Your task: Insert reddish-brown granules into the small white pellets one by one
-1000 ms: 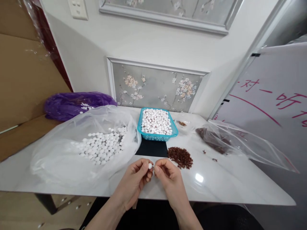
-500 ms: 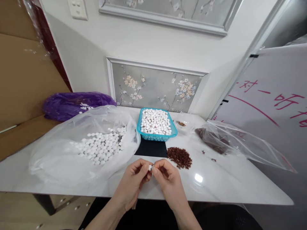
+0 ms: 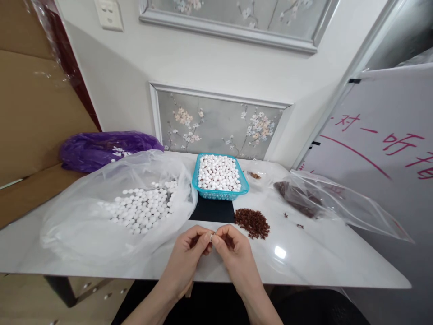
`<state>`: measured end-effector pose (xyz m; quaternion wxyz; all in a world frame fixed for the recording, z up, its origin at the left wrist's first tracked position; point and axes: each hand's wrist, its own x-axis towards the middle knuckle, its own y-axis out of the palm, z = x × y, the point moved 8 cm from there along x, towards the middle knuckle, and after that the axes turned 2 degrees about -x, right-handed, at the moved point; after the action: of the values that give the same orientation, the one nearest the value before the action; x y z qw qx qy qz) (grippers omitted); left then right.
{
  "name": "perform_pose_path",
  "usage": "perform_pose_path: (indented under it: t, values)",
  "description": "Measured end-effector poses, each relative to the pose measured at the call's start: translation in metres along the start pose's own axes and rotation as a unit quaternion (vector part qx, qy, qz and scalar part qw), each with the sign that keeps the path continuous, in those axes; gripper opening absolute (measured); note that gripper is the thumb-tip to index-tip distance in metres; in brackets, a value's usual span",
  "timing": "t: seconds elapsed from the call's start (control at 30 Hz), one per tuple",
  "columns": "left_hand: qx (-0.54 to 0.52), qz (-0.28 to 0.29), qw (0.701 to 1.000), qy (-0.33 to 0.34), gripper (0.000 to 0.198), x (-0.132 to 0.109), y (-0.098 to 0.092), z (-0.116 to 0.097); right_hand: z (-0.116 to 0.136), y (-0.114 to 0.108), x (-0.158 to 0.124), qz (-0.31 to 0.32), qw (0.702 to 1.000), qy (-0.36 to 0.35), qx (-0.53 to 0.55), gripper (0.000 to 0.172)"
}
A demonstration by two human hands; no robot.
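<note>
My left hand (image 3: 189, 255) and my right hand (image 3: 233, 253) meet fingertip to fingertip over the near edge of the white table (image 3: 304, 262). Between them they pinch one small white bead (image 3: 211, 236), mostly hidden by the fingers. Just beyond the right hand lies a small pile of dark red-brown bits (image 3: 252, 222). A clear plastic bag (image 3: 84, 221) with several white beads (image 3: 140, 209) spreads out to the left of my left hand. Farther back stands a turquoise basket (image 3: 219, 194) heaped with white beads.
A black mat (image 3: 213, 211) lies under the basket. A zip bag (image 3: 338, 203) with dark red-brown bits lies at the right. A purple bag (image 3: 98, 149) sits at the back left. Cardboard (image 3: 30, 113) leans on the left, a whiteboard (image 3: 379, 144) on the right.
The fingertips of both hands have closed further round the white bead, so less of it shows. The hands stayed in place over the table's near edge.
</note>
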<state>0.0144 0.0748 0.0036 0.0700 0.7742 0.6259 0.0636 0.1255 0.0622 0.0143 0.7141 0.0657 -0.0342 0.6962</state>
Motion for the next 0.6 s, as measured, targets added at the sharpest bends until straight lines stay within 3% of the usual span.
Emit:
perform_pose_path:
  t: [0.13,0.27,0.4,0.6]
  values:
    - [-0.025,0.008,1.000,-0.004,0.019,0.000,0.002,0.002,-0.005,0.000,0.000,0.018,0.998,0.027,0.048,0.016]
    - [-0.094,0.018,0.995,-0.018,0.017,-0.001,0.005,0.005,-0.002,0.005,-0.003,0.094,0.993,0.014,0.075,0.011]
    - [-0.116,0.024,0.993,-0.025,0.021,-0.002,0.006,0.005,0.009,0.006,-0.006,0.148,0.988,-0.039,0.004,0.024]
    - [-0.091,0.023,0.995,-0.020,0.025,-0.002,0.007,0.004,0.017,0.004,-0.007,0.140,0.986,-0.072,-0.059,0.022]
